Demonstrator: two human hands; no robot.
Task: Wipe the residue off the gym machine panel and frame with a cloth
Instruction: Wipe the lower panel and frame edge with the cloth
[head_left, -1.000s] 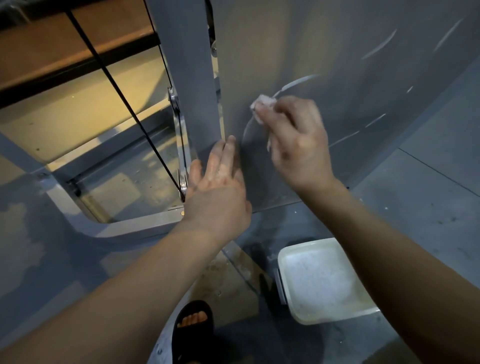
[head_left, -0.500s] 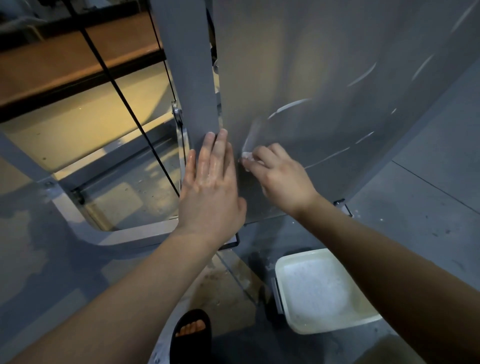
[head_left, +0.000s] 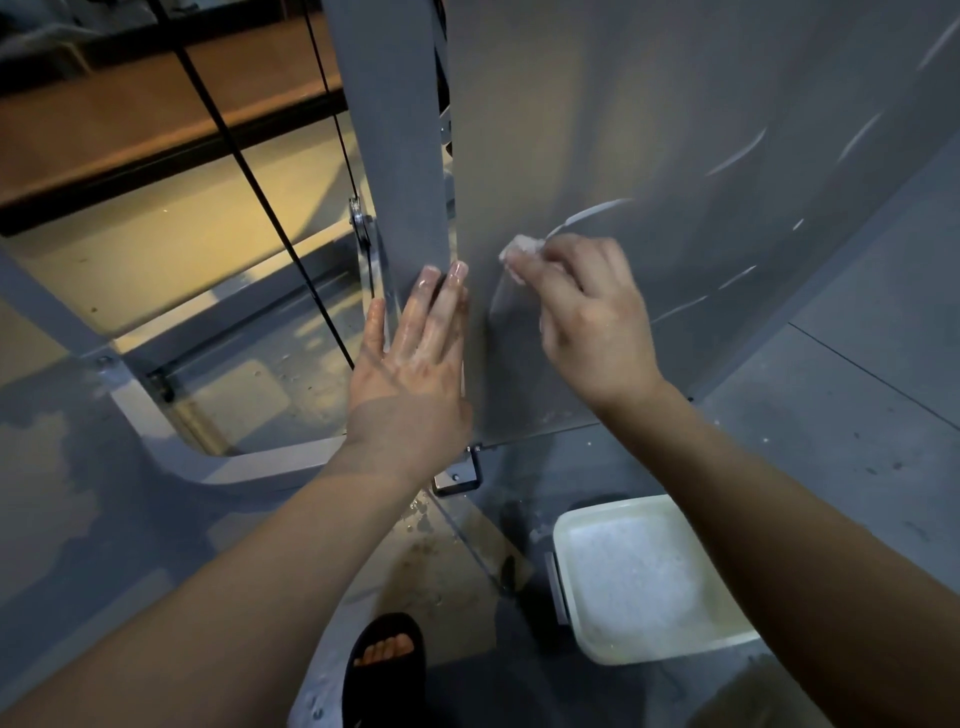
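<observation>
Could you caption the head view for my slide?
Right hand presses cloth to grey panel; left hand flat at its edge.

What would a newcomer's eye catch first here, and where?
Mid-frame, the right hand pinches a white cloth against the grey panel. Beside it the left hand lies flat where post meets panel. Lower right, a white tub of foamy water stands on the floor.

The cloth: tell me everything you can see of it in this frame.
The cloth is a small, whitish, crumpled wad, soft fabric or tissue by its look. Only a lump shows past the right hand, which pinches it and hides the rest. It lies against the grey panel near the panel's left edge, at the lower end of a pale curved streak. Its full size and shape cannot be told.
</observation>
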